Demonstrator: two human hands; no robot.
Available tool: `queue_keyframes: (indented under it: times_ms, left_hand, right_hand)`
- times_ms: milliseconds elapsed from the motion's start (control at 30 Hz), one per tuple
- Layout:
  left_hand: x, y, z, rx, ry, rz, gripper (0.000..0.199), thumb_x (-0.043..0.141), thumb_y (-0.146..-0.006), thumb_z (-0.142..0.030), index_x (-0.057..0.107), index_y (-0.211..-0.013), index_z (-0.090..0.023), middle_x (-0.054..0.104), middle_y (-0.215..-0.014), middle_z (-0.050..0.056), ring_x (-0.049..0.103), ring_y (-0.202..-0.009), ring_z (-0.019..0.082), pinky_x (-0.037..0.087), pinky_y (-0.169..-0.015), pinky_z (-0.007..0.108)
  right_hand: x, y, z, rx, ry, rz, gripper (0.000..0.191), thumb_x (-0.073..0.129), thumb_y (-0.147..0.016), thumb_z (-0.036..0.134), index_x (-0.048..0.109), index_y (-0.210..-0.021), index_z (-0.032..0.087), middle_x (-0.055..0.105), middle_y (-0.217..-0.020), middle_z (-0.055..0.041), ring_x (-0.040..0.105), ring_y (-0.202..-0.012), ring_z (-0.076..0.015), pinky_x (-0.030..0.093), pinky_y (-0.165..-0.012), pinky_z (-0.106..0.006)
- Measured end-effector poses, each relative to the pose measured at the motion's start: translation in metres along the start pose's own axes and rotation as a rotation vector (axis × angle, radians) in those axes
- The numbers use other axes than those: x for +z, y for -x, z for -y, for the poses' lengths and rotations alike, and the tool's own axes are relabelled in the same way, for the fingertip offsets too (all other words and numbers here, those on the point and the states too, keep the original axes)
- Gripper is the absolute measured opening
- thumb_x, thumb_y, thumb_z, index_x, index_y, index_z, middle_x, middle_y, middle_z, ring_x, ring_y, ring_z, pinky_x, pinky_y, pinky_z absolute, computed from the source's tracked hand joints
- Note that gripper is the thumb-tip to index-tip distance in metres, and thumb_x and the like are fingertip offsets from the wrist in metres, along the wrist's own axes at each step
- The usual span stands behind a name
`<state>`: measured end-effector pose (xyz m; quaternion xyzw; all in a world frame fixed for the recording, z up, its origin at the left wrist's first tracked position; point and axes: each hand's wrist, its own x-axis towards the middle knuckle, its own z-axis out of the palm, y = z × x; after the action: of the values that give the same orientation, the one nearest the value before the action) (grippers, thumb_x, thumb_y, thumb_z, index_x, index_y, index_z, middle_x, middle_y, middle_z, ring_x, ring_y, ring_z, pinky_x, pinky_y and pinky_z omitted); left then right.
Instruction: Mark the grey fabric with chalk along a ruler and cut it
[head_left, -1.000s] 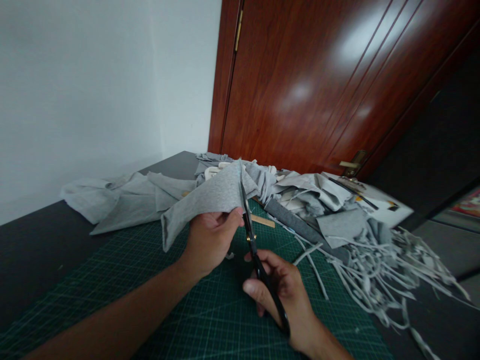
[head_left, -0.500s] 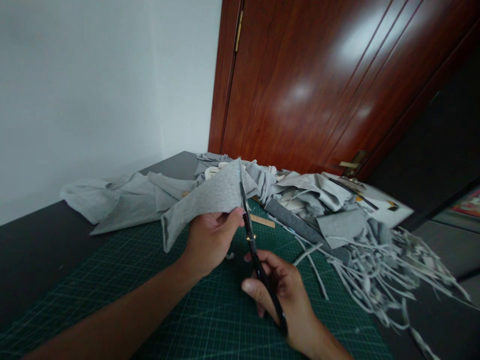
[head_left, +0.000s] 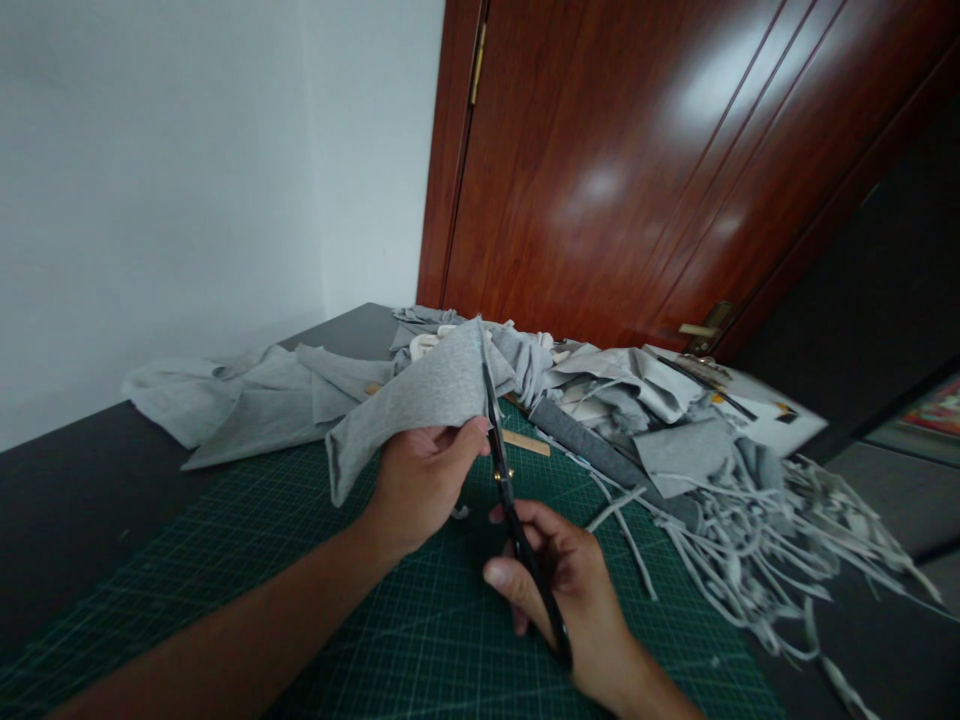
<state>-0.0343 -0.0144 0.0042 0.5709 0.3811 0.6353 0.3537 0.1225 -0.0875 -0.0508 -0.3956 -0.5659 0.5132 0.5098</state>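
Pinched between the thumb and fingers of my left hand is a piece of light grey knit fabric, held up above the mat. My right hand grips black-handled scissors by their handles, pointing away from me. The blades lie along the fabric's right edge, close to my left thumb, and look nearly closed. A narrow sliver of cloth shows beside the blades. Underneath both hands lies a green cutting mat with grid lines.
Grey cloth spreads over the dark table at left. Behind and to the right are heaped fabric pieces, a dark grey roll, a tangle of fabric strips, a wooden ruler and a white board. A brown door stands behind.
Hardly anything differs. The fabric and the scissor blades have shifted very slightly, and both hands keep their hold.
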Motion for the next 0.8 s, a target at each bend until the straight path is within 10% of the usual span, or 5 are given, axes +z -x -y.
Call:
queue_keyframes:
  times_ms: [300,800]
  left_hand:
    - [0.001,0.006,0.007,-0.268,0.06,0.11,0.031,0.07,-0.079,-0.051,0.07,-0.064,-0.024,0.073,-0.059,0.002,0.067,-0.049,0.019,0.048,-0.042,0.026]
    - [-0.002,0.002,0.02,-0.28,0.126,0.196,0.031,0.07,-0.081,-0.047,0.069,-0.06,-0.024,0.072,-0.06,0.003,0.068,-0.054,0.019,0.05,-0.047,0.027]
  right_hand:
    - [-0.002,0.001,-0.002,-0.062,-0.038,0.01,0.054,0.103,-0.072,0.042,0.076,-0.112,0.019,0.056,-0.064,0.0074,0.044,-0.049,-0.0085,0.038,-0.045,-0.017]
    - [-0.004,-0.001,-0.001,-0.063,0.028,-0.013,0.048,0.101,-0.075,0.045,0.077,-0.109,0.021,0.053,-0.065,0.0077,0.044,-0.05,-0.0091,0.036,-0.044,-0.019]
